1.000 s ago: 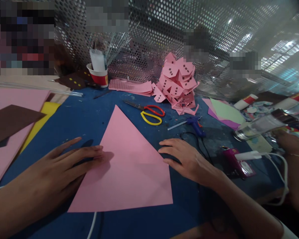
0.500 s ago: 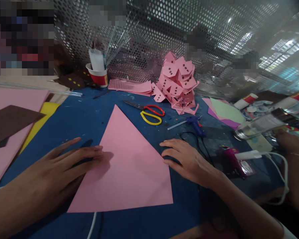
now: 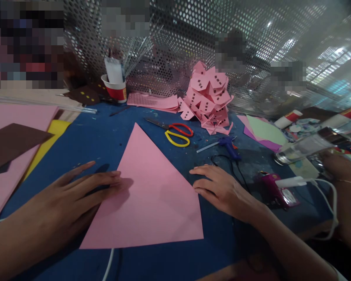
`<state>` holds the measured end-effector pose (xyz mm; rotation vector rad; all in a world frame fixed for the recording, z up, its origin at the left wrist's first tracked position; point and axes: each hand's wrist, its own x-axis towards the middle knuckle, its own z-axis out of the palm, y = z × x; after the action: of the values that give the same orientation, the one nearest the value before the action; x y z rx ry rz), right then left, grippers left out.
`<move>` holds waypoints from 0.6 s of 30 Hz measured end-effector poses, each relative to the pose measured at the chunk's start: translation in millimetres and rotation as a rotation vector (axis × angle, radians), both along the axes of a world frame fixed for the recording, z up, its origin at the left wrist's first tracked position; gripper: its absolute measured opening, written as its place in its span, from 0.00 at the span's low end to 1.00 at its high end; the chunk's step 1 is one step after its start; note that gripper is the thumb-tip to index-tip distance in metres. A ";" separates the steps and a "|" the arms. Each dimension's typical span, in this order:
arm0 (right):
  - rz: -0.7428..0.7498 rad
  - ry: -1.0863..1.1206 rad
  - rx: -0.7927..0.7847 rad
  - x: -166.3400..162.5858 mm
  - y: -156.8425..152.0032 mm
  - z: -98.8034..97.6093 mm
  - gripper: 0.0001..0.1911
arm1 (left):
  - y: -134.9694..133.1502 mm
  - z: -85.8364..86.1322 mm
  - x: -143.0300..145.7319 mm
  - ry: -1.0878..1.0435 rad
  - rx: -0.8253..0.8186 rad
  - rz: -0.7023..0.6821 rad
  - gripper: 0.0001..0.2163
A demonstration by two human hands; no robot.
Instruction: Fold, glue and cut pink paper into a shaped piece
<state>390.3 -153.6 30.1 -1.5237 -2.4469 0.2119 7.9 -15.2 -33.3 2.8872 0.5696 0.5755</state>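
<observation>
A folded sheet of pink paper [image 3: 152, 199] lies on the blue table top [image 3: 84, 144], its point facing away from me. Fingertips of my left hand [image 3: 78, 195] rest over its left edge, the fingers stretched out and apart. At the paper's right edge, my right hand [image 3: 222, 191] lies with spread fingers, one fingertip close to or touching the edge. Scissors [image 3: 178, 134] with one red and one yellow handle lie beyond the paper. A blue glue gun [image 3: 229, 148] with a glue stick in it sits past my right hand.
A pink paper construction [image 3: 207, 97] with dark squares stands at the back beside pink strips [image 3: 153, 102] and a paper cup [image 3: 117, 89]. Pink and brown sheets [image 3: 14, 144] lie left. On the right are a clear bottle [image 3: 304, 146], a magenta device [image 3: 280, 191] and another person's arm [image 3: 346, 191].
My right hand has shifted very slightly to the right along the paper's edge. My left hand and the folded paper stay almost where they were.
</observation>
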 end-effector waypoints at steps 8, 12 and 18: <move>0.007 0.033 -0.014 0.8 -1.7 -2.1 0.10 | -0.8 3.5 1.0 -0.008 -0.008 -0.009 0.19; 0.005 0.025 -0.010 2.6 -4.3 -1.2 0.09 | -1.0 2.5 1.1 -0.028 -0.008 -0.012 0.19; -0.005 0.028 -0.009 4.5 -8.1 -0.2 0.07 | 1.5 -3.9 -3.7 0.023 0.003 -0.019 0.19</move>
<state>394.7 -161.7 29.9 -1.5197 -2.4238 0.2418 4.2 -13.7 -37.3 2.9020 0.5450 0.5417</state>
